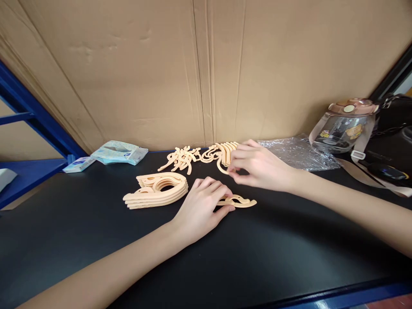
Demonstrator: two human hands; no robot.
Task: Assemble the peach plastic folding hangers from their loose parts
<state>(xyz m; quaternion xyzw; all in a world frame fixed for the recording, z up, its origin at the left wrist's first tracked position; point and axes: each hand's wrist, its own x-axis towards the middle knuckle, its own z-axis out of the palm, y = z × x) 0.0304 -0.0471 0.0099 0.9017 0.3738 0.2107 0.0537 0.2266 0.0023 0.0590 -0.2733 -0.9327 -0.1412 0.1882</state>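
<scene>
Hanger [246,204], one, flat on the black table [206,274], just right of and below frame centre, partly covered by the left hand [204,206]. Left hand has it gripped, thumb on the near side, fingers curled over the far side. Right hand [257,163] is pinching the end of one curved piece [220,166], thumb against fingers.

Counts: one stack [135,200] of similar hangers left of centre, four or five layers, edges too merged to be sure. One row [228,150] of curved pieces beyond the right hand, roughly six showing. One heap [183,159] of small parts above the stack, too tangled to count. One bottle [337,137], upper right.

Pose: left forearm in from lower left, palm down, wrist low. Right forearm in from the right edge, slanting up-left, wrist above the table, fingers bent.
</scene>
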